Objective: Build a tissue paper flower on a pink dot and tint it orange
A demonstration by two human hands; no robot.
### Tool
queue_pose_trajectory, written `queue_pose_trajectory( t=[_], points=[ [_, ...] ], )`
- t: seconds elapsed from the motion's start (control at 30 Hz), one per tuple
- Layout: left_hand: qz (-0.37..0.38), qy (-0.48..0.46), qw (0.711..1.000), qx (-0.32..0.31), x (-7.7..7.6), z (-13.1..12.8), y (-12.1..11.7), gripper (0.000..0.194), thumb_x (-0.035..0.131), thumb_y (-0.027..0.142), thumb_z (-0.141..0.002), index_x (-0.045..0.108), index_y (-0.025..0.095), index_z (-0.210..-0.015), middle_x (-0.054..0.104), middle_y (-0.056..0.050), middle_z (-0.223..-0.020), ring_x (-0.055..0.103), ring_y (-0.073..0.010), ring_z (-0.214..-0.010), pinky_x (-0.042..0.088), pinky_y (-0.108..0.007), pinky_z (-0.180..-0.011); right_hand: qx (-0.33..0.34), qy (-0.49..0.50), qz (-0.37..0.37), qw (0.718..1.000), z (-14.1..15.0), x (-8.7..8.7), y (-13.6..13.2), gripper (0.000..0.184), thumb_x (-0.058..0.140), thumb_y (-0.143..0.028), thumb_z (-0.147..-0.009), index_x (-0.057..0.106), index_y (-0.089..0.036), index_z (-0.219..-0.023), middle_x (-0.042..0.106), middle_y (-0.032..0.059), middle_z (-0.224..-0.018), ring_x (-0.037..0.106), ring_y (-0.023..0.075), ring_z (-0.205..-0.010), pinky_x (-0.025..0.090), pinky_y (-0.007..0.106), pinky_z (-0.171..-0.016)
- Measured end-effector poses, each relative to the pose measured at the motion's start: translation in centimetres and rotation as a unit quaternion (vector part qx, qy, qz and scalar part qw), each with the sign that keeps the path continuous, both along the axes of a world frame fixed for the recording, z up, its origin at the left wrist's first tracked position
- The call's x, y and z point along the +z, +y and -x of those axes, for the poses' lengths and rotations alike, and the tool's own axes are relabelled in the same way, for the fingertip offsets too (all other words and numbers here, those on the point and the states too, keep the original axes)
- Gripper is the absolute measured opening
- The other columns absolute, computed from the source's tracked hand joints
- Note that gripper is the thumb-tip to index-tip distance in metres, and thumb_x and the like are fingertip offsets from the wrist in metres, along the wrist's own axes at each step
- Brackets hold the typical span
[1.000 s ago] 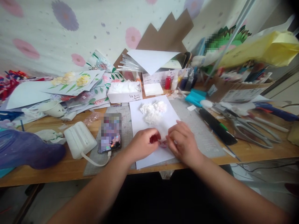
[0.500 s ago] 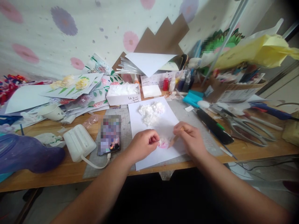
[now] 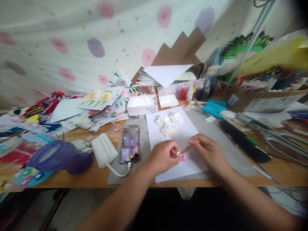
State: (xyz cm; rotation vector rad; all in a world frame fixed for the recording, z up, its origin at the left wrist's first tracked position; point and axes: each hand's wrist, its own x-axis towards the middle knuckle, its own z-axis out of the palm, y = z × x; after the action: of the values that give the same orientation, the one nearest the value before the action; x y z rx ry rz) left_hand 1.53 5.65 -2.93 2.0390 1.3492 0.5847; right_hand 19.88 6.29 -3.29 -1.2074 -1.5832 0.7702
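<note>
My left hand (image 3: 163, 154) is closed, thumb and fingertips pinching a small white piece (image 3: 178, 153); its exact kind is too small to make out. In my right hand (image 3: 209, 148) is a thin tan wooden stick (image 3: 189, 147), its tip touching or very close to the white piece. Below the fingertips a pink patch (image 3: 183, 158) shows on a white sheet of paper (image 3: 166, 173). Farther up that sheet lies a cluster of fluffy white crumpled clumps (image 3: 168, 124), one tinged faintly pink.
Left of the sheet are a phone (image 3: 130, 144), a white power bank (image 3: 104, 150) with its cable, and a purple container (image 3: 60, 157). A white box of white pieces (image 3: 141, 105) stands behind. To the right lie a black case (image 3: 244, 141) and large scissors (image 3: 284, 146).
The view has swung left, shifting everything rightward. The stick has gone from pointing down at the pink patch to reaching left toward the white piece in my left fingers.
</note>
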Motion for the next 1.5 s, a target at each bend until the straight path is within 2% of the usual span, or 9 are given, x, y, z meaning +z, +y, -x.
queue_pose_trajectory(
  t=[0.13, 0.27, 0.4, 0.5, 0.63, 0.8, 1.2, 1.33, 1.5],
  points=[
    [-0.017, 0.019, 0.999, 0.019, 0.0, -0.2, -0.5, 0.012, 0.063, 0.02, -0.067, 0.056, 0.021, -0.076, 0.06, 0.003, -0.073, 0.054, -0.0114, -0.066, 0.04, -0.021, -0.057, -0.015, 0.061, 0.029, 0.998, -0.6, -0.8, -0.1, 0.023, 0.059, -0.039, -0.079, 0.061, -0.022, -0.064, 0.06, 0.0011, -0.07, 0.055, 0.0175, -0.067, 0.041, 0.029, -0.065],
    [-0.042, 0.046, 0.997, 0.046, 2.4, 2.0, 1.2, 0.015, 0.061, 0.025, -0.073, 0.058, 0.023, -0.087, 0.064, 0.004, -0.077, 0.057, -0.0099, -0.061, 0.041, -0.019, -0.053, -0.037, 0.157, 0.071, 0.984, -1.1, -1.6, 0.0, 0.02, 0.061, -0.039, -0.077, 0.062, -0.023, -0.065, 0.061, 0.0016, -0.074, 0.055, 0.0191, -0.072, 0.04, 0.03, -0.069],
    [-0.122, 0.113, 0.977, 0.136, 6.9, 6.6, 7.4, 0.013, 0.048, 0.026, -0.082, 0.059, 0.022, -0.089, 0.064, -0.001, -0.084, 0.059, -0.0149, -0.074, 0.045, -0.026, -0.066, -0.035, 0.173, 0.101, 0.979, -1.1, -1.7, 0.1, 0.023, 0.06, -0.041, -0.078, 0.063, -0.024, -0.063, 0.061, 0.0029, -0.074, 0.054, 0.0203, -0.073, 0.04, 0.031, -0.069],
    [-0.167, 0.179, 0.948, 0.202, 8.9, 9.4, 13.3, 0.015, 0.047, 0.022, -0.082, 0.06, 0.019, -0.089, 0.063, -0.007, -0.092, 0.058, -0.0225, -0.088, 0.043, -0.035, -0.078, -0.036, 0.169, 0.096, 0.98, -0.9, -1.5, 0.1, 0.024, 0.061, -0.041, -0.077, 0.062, -0.024, -0.062, 0.061, 0.0034, -0.075, 0.054, 0.0204, -0.073, 0.041, 0.03, -0.068],
    [-0.172, 0.253, 0.928, 0.212, 8.4, 10.8, 19.5, 0.029, 0.059, 0.02, -0.078, 0.059, 0.019, -0.107, 0.056, -0.009, -0.117, 0.05, -0.0262, -0.109, 0.039, -0.042, -0.093, -0.021, 0.157, 0.107, 0.982, -0.9, -1.6, 0.2, 0.024, 0.059, -0.042, -0.078, 0.061, -0.023, -0.064, 0.061, 0.0028, -0.072, 0.056, 0.0197, -0.072, 0.041, 0.029, -0.069],
    [-0.143, 0.313, 0.916, 0.206, 6.8, 10.6, 23.6, 0.038, 0.053, 0.035, -0.087, 0.051, 0.016, -0.119, 0.053, -0.01, -0.12, 0.054, -0.0231, -0.106, 0.045, -0.047, -0.09, -0.028, 0.154, 0.115, 0.981, -0.9, -1.9, 0.3, 0.028, 0.058, -0.043, -0.079, 0.06, -0.021, -0.063, 0.063, 0.0031, -0.075, 0.057, 0.0186, -0.071, 0.041, 0.028, -0.069],
    [-0.087, 0.341, 0.922, 0.16, 6.4, 11.0, 24.6, 0.029, 0.052, 0.031, -0.088, 0.055, 0.016, -0.113, 0.057, -0.008, -0.114, 0.058, -0.0192, -0.097, 0.05, -0.04, -0.082, -0.025, 0.145, 0.102, 0.984, -0.8, -1.4, 0.3, 0.027, 0.057, -0.044, -0.079, 0.059, -0.022, -0.062, 0.062, 0.0022, -0.071, 0.055, 0.0186, -0.07, 0.041, 0.028, -0.068],
    [-0.116, 0.301, 0.928, 0.187, 7.8, 11.7, 24.0, 0.03, 0.052, 0.032, -0.088, 0.055, 0.015, -0.113, 0.057, -0.008, -0.114, 0.058, -0.0198, -0.098, 0.05, -0.04, -0.082, -0.029, 0.166, 0.107, 0.98, -0.9, -1.6, 0.3, 0.028, 0.057, -0.044, -0.078, 0.058, -0.022, -0.061, 0.062, 0.0022, -0.07, 0.053, 0.0183, -0.071, 0.04, 0.027, -0.068],
    [-0.171, 0.204, 0.937, 0.226, 11.1, 12.4, 21.6, 0.025, 0.053, 0.033, -0.087, 0.059, 0.013, -0.102, 0.061, -0.006, -0.102, 0.059, -0.0183, -0.09, 0.05, -0.037, -0.079, -0.045, 0.196, 0.111, 0.973, -0.8, -1.4, 0.3, 0.026, 0.06, -0.043, -0.076, 0.058, -0.022, -0.061, 0.06, 0.0007, -0.068, 0.052, 0.0175, -0.069, 0.039, 0.027, -0.067]
  ],
)
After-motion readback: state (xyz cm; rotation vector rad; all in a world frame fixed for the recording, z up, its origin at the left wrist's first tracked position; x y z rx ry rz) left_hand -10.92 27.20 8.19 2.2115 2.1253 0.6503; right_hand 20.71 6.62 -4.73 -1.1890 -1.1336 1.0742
